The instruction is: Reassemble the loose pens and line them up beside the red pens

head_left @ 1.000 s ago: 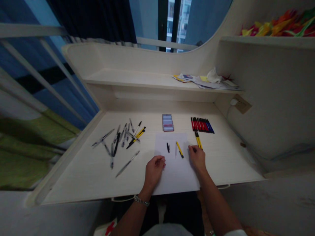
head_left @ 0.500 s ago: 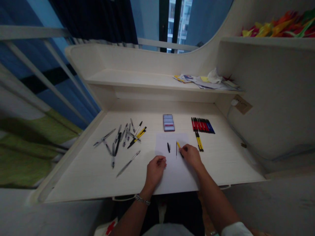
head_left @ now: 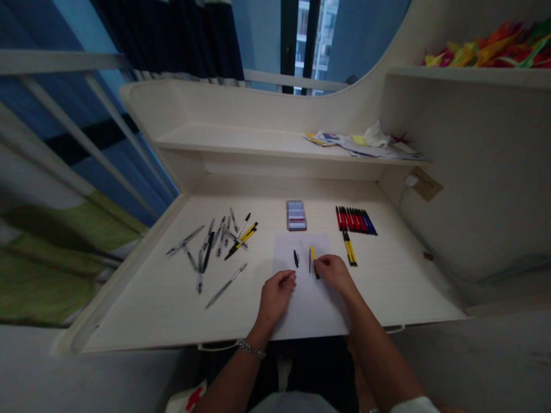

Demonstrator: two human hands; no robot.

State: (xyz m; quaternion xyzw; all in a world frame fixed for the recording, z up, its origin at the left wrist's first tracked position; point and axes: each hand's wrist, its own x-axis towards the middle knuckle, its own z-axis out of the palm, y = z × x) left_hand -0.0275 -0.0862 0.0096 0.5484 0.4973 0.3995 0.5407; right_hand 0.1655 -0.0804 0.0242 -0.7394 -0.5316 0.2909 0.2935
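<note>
My right hand (head_left: 333,271) pinches a yellow-and-black pen (head_left: 313,252) at its side, with the pen against the white sheet of paper (head_left: 310,312). Just left of that pen, a thin dark pen refill (head_left: 309,261) lies parallel to it. A small black pen cap (head_left: 296,258) with a clip rests further left on the paper. Below the cap, my left hand (head_left: 278,291) lies on the paper's left edge, fingers curled together, and nothing shows in them.
Loose clear, black and yellow pens (head_left: 221,235) are scattered at left, with one clear pen (head_left: 226,287) nearer me. A phone (head_left: 297,215) lies behind the paper. Right of it stand a row of red and blue pens (head_left: 355,221) and two yellow pens (head_left: 350,249).
The yellow-and-black pen has turned from a slant to nearly parallel with the refill. My left hand has shifted slightly right and up toward the cap.
</note>
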